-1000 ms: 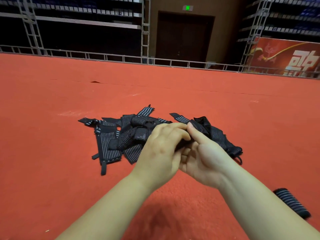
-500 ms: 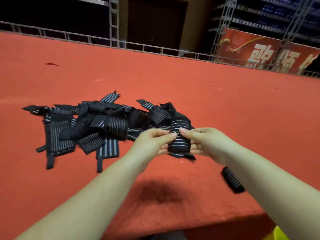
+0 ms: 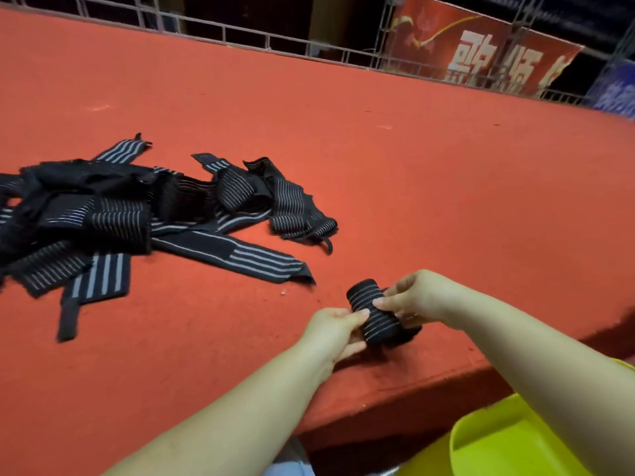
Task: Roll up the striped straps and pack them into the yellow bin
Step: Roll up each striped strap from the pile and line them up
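Observation:
A rolled black strap with grey stripes [image 3: 372, 312] is held between both hands just above the red carpeted platform, near its front edge. My left hand [image 3: 335, 333] pinches its near left side. My right hand [image 3: 417, 297] grips its far right side with curled fingers. A pile of several loose striped straps [image 3: 137, 214] lies on the platform to the left. The yellow bin [image 3: 508, 438] shows at the bottom right, below the platform edge, partly under my right forearm.
The red platform [image 3: 412, 166] stretches far back to a metal railing [image 3: 275, 39]. A red banner with white characters [image 3: 488, 56] hangs beyond it. The platform's front edge [image 3: 395, 400] drops off beside the bin.
The view has swung right and down. Both hands brought the rolled strap away from the pile toward the front edge, and the yellow bin has come further into view. The earlier loose roll on the carpet is not visible now.

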